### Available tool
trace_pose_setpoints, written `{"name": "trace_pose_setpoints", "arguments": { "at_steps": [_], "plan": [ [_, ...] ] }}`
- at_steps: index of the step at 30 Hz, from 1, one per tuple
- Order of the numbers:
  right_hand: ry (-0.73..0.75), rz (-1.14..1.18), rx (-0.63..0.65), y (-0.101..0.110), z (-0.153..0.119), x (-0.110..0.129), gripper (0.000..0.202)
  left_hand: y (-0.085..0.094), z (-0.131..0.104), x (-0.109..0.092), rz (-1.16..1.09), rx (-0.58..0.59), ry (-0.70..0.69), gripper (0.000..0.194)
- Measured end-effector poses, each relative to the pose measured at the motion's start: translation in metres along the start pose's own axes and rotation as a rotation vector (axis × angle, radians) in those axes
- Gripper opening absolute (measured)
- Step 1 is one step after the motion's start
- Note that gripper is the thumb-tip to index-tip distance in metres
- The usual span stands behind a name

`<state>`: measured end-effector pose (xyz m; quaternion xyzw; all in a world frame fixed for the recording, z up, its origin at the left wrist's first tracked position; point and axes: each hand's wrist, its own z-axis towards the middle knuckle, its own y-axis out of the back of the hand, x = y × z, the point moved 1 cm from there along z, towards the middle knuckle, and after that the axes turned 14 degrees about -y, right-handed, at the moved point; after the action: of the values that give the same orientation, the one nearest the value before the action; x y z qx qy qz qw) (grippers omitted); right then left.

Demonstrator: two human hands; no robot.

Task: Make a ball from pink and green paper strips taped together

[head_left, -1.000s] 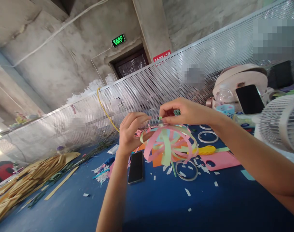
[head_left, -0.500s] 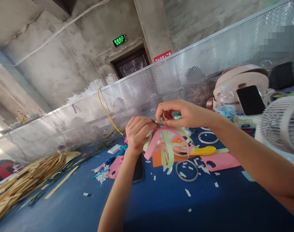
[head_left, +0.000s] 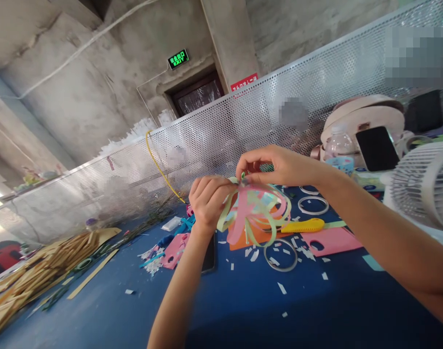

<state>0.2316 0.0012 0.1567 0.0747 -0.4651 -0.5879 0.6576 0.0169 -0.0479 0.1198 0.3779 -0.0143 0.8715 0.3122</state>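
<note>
Blue table (head_left: 108, 310), scattered paper scraps (head_left: 282, 288); perforated screen (head_left: 214, 140), concrete wall (head_left: 130, 68) beyond. Left hand (head_left: 209, 199), right hand (head_left: 270, 165) pinch paper-strip loops (head_left: 238, 222) at top.

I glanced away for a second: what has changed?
The left hand moved right, its fingertips now near the top of the paper strips, close to the right hand. The strips hang differently, and the left arm now hides most of the phone. The right hand's pinch, the yellow knife and the fan stayed put.
</note>
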Motion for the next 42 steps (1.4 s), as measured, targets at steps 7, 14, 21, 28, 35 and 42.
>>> {"name": "trace_pose_setpoints", "arguments": {
  "at_steps": [7, 14, 21, 28, 35, 42],
  "plan": [
    [-0.011, 0.081, -0.089, 0.007, -0.002, 0.000, 0.020, 0.001, 0.001, 0.001, 0.054, 0.050, -0.109, 0.007],
    [-0.009, -0.082, -0.097, 0.002, -0.003, 0.004, 0.011, 0.001, 0.004, -0.002, 0.085, 0.093, -0.129, 0.010],
    [0.004, -0.075, -0.053, 0.004, -0.005, 0.005, 0.004, 0.025, 0.021, 0.008, -0.176, 0.325, -0.028, 0.009],
    [0.040, -0.078, -0.018, 0.004, -0.008, 0.008, 0.013, 0.061, 0.032, 0.020, -0.564, 0.580, 0.264, 0.030],
    [0.094, -0.071, 0.033, 0.002, -0.008, 0.011, 0.015, 0.058, 0.030, 0.020, -0.447, 0.450, 0.422, 0.029],
    [0.044, -0.016, 0.039, 0.002, -0.009, 0.011, 0.019, 0.056, 0.032, 0.017, -0.432, 0.402, 0.426, 0.027]
  ]
}}
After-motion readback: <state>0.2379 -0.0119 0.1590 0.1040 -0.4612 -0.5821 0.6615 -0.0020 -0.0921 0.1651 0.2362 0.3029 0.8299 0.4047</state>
